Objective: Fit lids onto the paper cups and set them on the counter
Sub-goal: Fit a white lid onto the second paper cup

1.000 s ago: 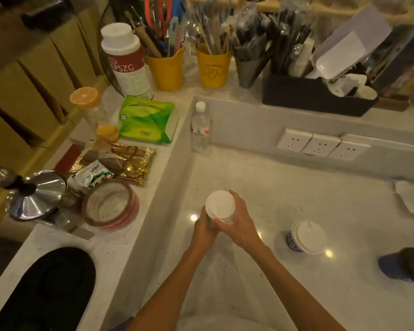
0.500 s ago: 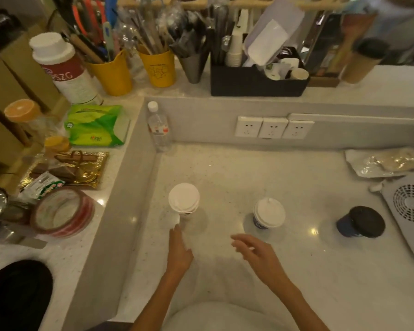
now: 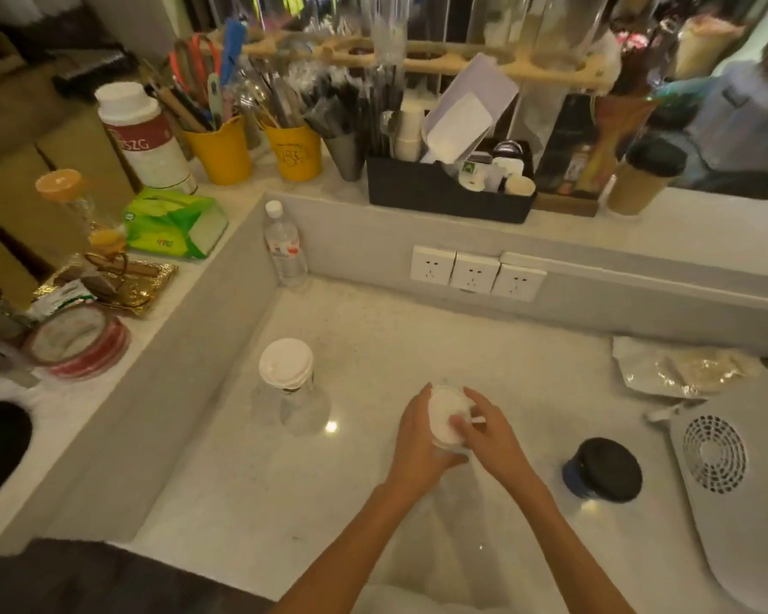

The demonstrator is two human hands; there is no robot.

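A tall paper cup (image 3: 286, 364) with a white lid stands upright on the white counter (image 3: 373, 330), left of centre. My left hand (image 3: 417, 440) wraps around a second, shorter cup with a white lid (image 3: 445, 414) above the counter's middle. My right hand (image 3: 488, 432) rests its fingers on that lid's right side. The cup's body is mostly hidden by my hands. A dark blue cup with a black lid (image 3: 604, 469) stands on the counter to the right.
A water bottle (image 3: 284, 245) stands in the back corner by the raised ledge. Wall sockets (image 3: 475, 272) line the back wall. A foil bag (image 3: 683, 367) and a white fan device (image 3: 737, 480) lie at the right. Yellow utensil pots (image 3: 293, 155) and a black organiser (image 3: 448, 190) crowd the upper shelf.
The tall lidded cup was set down at the left and both hands let go. Both hands then moved right and took hold of the shorter white-lidded cup.
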